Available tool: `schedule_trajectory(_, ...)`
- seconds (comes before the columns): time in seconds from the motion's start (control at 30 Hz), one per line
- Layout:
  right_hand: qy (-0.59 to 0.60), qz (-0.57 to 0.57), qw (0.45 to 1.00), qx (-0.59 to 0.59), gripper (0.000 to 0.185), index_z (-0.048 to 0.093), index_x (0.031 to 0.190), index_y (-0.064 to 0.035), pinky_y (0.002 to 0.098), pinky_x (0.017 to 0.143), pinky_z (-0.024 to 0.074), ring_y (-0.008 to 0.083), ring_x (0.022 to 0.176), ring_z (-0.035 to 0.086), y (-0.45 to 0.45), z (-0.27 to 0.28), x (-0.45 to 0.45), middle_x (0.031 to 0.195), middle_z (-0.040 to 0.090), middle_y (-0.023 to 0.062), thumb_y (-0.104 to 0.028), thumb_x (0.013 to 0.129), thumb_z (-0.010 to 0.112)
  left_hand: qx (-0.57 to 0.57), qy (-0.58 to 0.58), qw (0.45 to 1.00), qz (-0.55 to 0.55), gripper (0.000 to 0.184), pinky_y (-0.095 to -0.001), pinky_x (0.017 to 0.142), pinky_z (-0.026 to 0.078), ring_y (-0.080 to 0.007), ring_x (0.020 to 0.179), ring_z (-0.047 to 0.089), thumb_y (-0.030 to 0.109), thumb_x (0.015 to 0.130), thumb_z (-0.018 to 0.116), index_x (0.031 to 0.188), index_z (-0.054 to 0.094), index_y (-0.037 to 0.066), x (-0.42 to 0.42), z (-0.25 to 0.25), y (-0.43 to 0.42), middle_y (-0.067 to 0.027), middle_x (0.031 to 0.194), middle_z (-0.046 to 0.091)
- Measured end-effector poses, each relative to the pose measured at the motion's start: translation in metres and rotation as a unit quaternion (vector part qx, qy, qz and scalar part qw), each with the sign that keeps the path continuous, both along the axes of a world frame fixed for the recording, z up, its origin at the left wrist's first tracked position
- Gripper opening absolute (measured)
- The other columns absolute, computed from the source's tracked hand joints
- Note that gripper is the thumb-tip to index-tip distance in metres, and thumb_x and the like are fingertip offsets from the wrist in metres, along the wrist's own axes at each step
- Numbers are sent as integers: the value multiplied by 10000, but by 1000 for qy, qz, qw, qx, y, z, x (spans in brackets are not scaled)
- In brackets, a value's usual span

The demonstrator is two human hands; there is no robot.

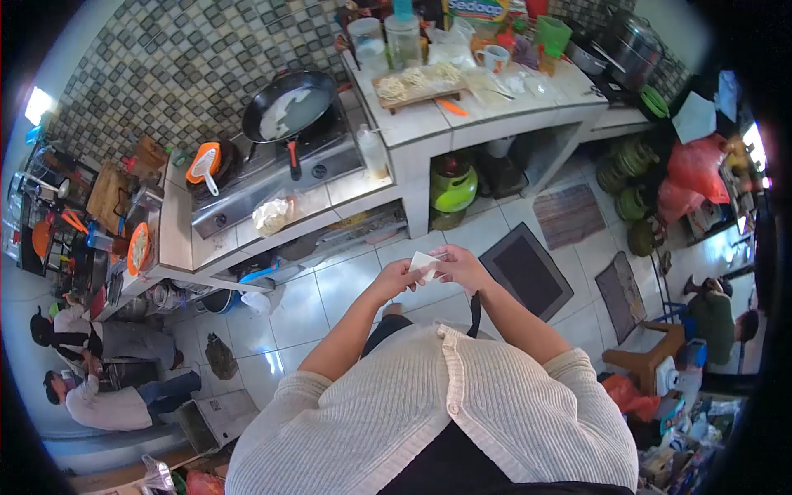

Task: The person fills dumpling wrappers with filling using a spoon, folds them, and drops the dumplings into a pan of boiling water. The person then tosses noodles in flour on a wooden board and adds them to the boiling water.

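A small white square sheet (424, 263), perhaps a dough wrapper, is held in front of my body between both hands. My left hand (398, 279) pinches its left side with closed fingers. On the other side, my right hand (459, 267) has its fingers bent around the right edge. Whether any filling lies in the sheet cannot be made out. Ahead on the raised counter is a wooden board (419, 86) with several pale heaps on it. A black wok (290, 107) holding liquid sits on the stove to the left.
Beside the wok are an orange strainer (206, 163), a plastic bag (274, 214) and a bottle (373, 152). A mug (493, 58) stands on the raised counter (412, 132). Mats (528, 271) lie on the tiled floor. Other people (115, 400) are at the left and far right.
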State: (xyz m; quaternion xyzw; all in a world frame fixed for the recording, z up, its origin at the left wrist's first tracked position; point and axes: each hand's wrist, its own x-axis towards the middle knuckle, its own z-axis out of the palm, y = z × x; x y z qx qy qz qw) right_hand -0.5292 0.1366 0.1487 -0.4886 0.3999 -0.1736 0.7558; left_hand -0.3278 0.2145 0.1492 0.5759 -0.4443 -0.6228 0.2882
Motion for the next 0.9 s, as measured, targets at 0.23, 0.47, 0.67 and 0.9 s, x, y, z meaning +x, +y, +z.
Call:
schedule_trajectory(0.23,4,-15,999,51,319,611,1138,-25,257,679,539,114,764,632,20,-17,-68,918,660,48,-192,876,683,59,15,998,-8,439,-235,608,425,-99,704,604,495,975,467,1027,627,89,-70,-1,17,-12,864,679)
schedule_trajectory(0.47,13,-90,995,41,246,641,1058,-26,254,682,536,112,754,620,21,-25,-98,894,646,34,-194,881,671,134,63,984,97,623,-217,628,391,-96,749,586,646,958,334,1131,617,120,-75,-10,10,4,970,664)
schedule_trajectory(0.67,16,-123,991,52,231,639,1032,-17,257,662,533,120,714,605,14,-45,-112,852,626,39,-186,878,674,129,62,964,224,533,-208,508,355,-116,726,580,583,966,411,1174,609,135,-23,-54,-10,-17,1048,658)
schedule_trajectory(0.9,41,-151,982,105,201,635,1010,-31,241,633,512,114,690,593,-20,-72,-114,843,621,41,-173,874,673,145,73,841,516,410,-194,464,351,-150,704,565,516,919,560,1132,613,169,154,-114,-105,13,1076,631)
